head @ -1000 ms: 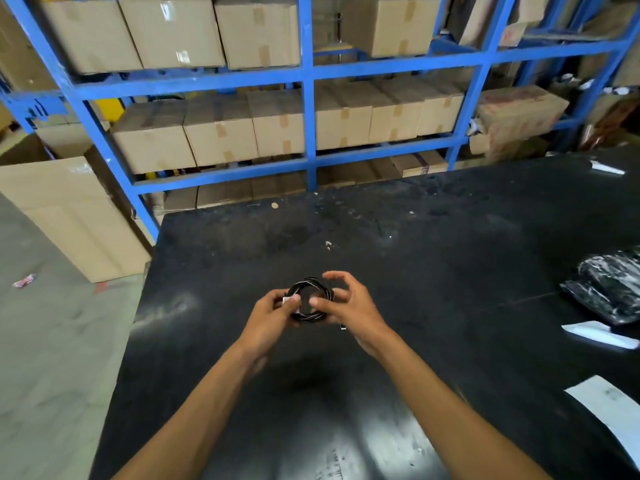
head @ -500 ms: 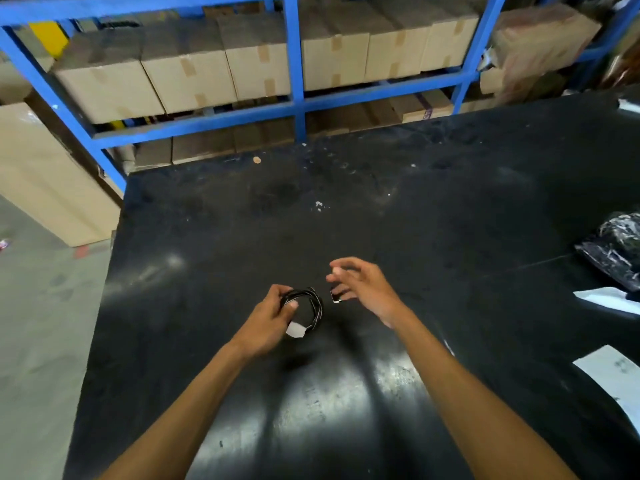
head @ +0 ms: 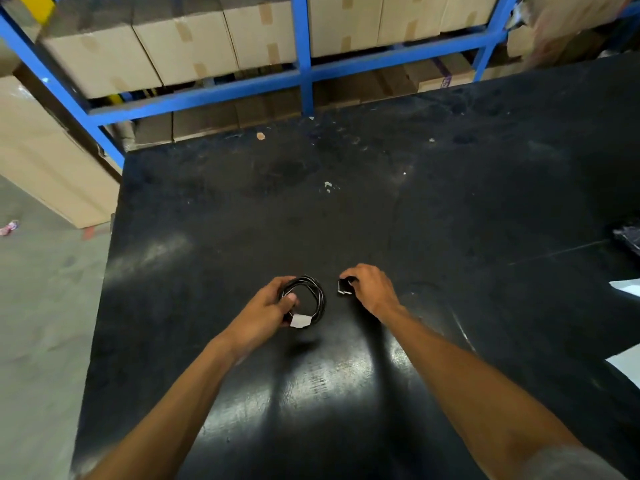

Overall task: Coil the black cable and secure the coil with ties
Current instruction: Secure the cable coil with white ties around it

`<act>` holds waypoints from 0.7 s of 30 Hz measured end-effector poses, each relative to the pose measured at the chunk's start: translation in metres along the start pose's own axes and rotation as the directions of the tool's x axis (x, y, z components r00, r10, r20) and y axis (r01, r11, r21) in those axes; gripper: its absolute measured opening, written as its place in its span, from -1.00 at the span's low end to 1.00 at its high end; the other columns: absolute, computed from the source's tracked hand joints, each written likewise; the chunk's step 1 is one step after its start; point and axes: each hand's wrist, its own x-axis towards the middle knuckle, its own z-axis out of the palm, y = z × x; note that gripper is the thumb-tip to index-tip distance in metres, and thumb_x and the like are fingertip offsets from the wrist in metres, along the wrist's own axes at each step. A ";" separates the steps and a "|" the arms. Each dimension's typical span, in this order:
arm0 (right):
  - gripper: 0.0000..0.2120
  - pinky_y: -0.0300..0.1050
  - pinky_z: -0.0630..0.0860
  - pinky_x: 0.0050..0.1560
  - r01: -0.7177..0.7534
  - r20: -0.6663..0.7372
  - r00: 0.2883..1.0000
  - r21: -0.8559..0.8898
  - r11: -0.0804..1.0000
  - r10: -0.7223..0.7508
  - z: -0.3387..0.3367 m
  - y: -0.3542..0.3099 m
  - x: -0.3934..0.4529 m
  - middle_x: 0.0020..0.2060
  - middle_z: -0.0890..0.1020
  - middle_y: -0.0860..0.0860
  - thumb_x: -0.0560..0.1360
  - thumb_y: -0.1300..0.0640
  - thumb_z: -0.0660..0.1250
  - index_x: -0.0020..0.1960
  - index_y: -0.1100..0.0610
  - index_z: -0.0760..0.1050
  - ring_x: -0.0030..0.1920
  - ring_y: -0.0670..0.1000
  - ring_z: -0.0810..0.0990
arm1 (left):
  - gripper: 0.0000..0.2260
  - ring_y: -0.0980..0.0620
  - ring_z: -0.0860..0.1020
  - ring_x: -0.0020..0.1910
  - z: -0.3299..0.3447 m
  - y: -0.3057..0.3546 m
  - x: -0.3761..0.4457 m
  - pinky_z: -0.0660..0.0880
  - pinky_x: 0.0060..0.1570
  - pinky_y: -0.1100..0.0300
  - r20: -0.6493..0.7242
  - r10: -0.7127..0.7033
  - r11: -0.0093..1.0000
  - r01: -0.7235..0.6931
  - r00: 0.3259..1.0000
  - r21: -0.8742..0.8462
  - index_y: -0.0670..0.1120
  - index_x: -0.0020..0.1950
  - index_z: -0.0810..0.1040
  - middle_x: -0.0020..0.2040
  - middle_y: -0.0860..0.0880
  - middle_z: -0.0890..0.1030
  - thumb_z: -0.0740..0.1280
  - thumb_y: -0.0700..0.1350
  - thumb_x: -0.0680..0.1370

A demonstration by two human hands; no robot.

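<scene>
A small coil of black cable (head: 317, 295) is held just above the black table (head: 450, 220), pinched at its left side by my left hand (head: 266, 308). A white connector or tag (head: 298, 321) sticks out at the coil's lower edge, by my thumb. To the right of the coil, a short gap away, my right hand (head: 372, 289) is closed around a small black piece with a white edge (head: 344, 287); whether it is a tie or the cable's end I cannot tell.
Blue shelving (head: 304, 64) with cardboard boxes (head: 187, 43) stands behind the table's far edge. A black plastic bag (head: 628, 235) and white paper sheets (head: 627, 285) lie at the right edge. The table's left edge drops to a grey floor (head: 41, 306).
Both hands held the coil together a second ago. My right hand has let go and moved right, holding the small black piece. The coil stays in my left hand, lower and nearer to me.
</scene>
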 end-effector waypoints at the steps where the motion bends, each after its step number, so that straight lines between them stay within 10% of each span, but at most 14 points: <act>1: -0.70 0.01 0.56 0.13 -0.005 -0.038 0.999 0.015 1.000 0.005 0.001 -0.001 -0.001 0.13 0.67 0.01 0.57 0.26 0.31 0.20 -0.04 0.64 0.16 0.11 0.63 | -0.76 0.09 0.52 -0.10 -0.001 0.000 0.000 0.55 -0.07 0.30 0.004 0.006 1.000 -0.006 1.000 -0.002 -0.06 0.32 0.44 -0.07 -0.04 0.52 0.17 -0.18 0.65; 8: -0.75 -0.09 0.61 -0.13 0.151 -0.319 0.945 0.217 0.964 -0.076 -0.018 -0.031 -0.017 -0.26 0.70 -0.01 0.51 0.19 0.44 0.15 -0.03 0.68 -0.22 0.06 0.68 | -0.78 0.08 0.45 -0.19 0.003 0.009 -0.007 0.48 -0.22 0.37 -0.051 0.128 0.990 -0.124 0.990 0.073 -0.09 0.26 0.46 -0.13 -0.06 0.47 0.11 -0.13 0.67; 16: -0.76 -0.09 0.63 -0.02 0.381 -0.344 0.905 0.395 0.836 -0.250 -0.078 -0.088 -0.047 -0.11 0.76 -0.06 0.47 0.20 0.48 0.12 0.01 0.68 -0.18 -0.09 0.70 | -0.80 0.06 0.45 -0.25 -0.011 0.040 -0.037 0.43 -0.17 0.13 -0.227 0.356 0.931 -0.325 0.906 0.164 -0.07 0.20 0.48 -0.23 -0.03 0.49 0.10 -0.11 0.67; 21: -0.84 -0.22 0.61 -0.31 0.420 -0.303 0.906 0.553 0.719 -0.296 -0.111 -0.120 -0.073 -0.16 0.75 -0.03 0.48 0.26 0.48 0.04 0.12 0.71 -0.23 -0.11 0.70 | -0.79 0.09 0.46 -0.12 -0.020 0.056 -0.064 0.41 -0.03 0.16 -0.262 0.429 0.900 -0.384 0.865 0.204 -0.09 0.21 0.47 -0.09 0.03 0.51 0.09 -0.10 0.67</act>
